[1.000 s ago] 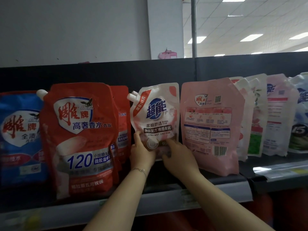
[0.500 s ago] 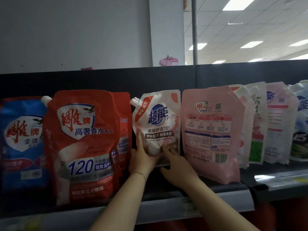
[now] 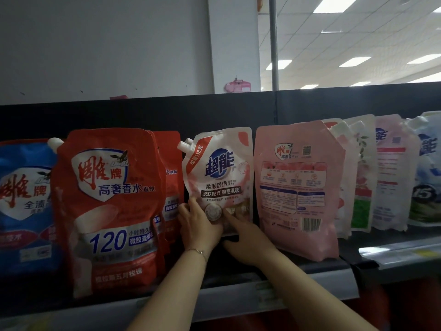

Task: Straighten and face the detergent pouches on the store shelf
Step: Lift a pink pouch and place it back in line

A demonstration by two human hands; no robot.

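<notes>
**Bare forearms, one thin bracelet**

A fine chain bracelet with a tiny pale bead circles the wrist just under the left grip. Below the bracelet, the left forearm is bare. Right of the bracelet, the right grip and right forearm are bare too.

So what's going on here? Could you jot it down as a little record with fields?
Place: store shelf, pouches standing in a row
Being handled: white pouch, front facing out, spout at upper left
Left hand: grips its lower left corner
Right hand: fingers rest on its lower front
Neighbour left: red pouch, front out
Neighbour right: pink pouch, back with barcode showing
</notes>
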